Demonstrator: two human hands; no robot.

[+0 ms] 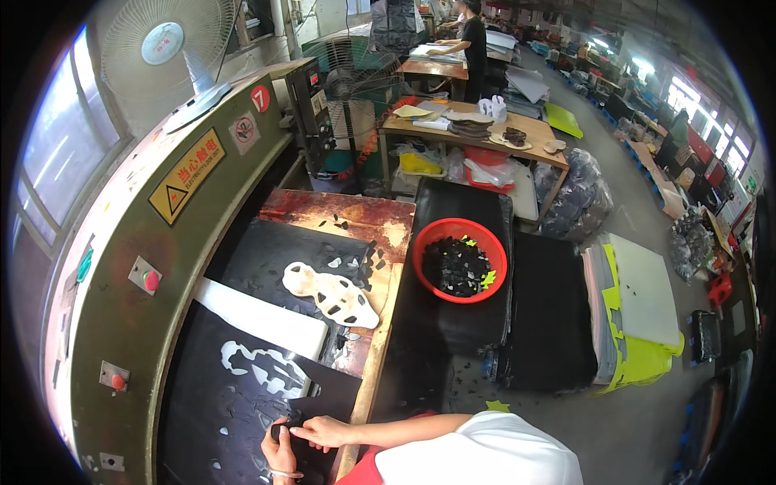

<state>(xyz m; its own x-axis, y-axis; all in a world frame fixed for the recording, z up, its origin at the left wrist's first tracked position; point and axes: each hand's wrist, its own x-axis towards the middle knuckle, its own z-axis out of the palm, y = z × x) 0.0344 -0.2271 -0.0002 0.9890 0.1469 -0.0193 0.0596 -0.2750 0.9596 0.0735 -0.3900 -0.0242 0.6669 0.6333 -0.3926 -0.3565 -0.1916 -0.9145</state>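
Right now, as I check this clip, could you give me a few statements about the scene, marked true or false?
1. A red plastic basin contains black scraps. True.
2. The two hands are far apart. False: the left hand and right hand meet at a small black piece.
3. A white fan stands on the green machine. True.
4. The cream, sole-shaped piece with cut-outs lies inside the basin. False: it lies left of it.
5. The left wrist wears a bracelet. True.

The head view (fisheye) looks down over the hands [326,432].
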